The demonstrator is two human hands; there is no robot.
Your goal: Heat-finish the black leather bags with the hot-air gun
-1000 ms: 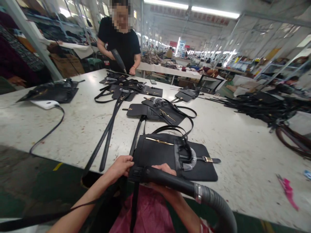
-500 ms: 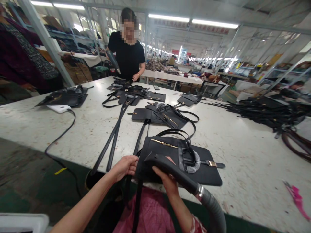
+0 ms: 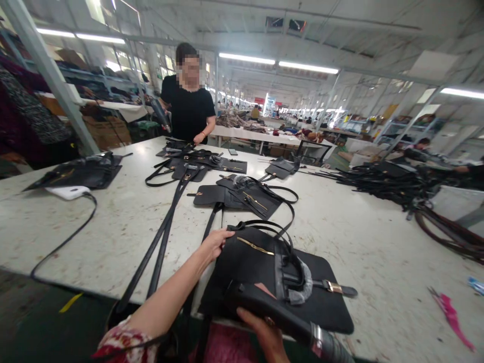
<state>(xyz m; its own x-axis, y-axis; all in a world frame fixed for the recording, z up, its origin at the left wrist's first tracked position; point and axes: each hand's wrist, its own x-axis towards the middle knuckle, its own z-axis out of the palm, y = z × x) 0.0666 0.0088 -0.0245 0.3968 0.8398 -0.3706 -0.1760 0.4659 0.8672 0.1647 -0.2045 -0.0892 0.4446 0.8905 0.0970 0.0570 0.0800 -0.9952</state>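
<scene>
A black bag panel (image 3: pixel 249 262), with a gold zip, a plastic-wrapped handle and a gold-buckled strap, lies at the table's near edge. My left hand (image 3: pixel 217 242) pinches its far left corner. Around a black hand-held nozzle tool (image 3: pixel 260 297) on a ribbed hose, my right hand (image 3: pixel 264 327) is closed; the thumb shows on its near side. Low over the front of the panel, the tool points left. Whether it touches the panel I cannot tell. Thin black straps (image 3: pixel 272 224) loop behind the panel.
More black bag pieces (image 3: pixel 245 196) lie farther back on the white table (image 3: pixel 378 242). Pink-handled snippers (image 3: pixel 449 312) are at the right, near a strap pile (image 3: pixel 378 184). A corded white device (image 3: pixel 68 192) sits left. Across the table stands a co-worker (image 3: pixel 189 111) holding a tool.
My left hand has moved from the panel's near left edge up to its far left corner. The tool in my right hand is lower in view. The view has tilted up and shifted right.
</scene>
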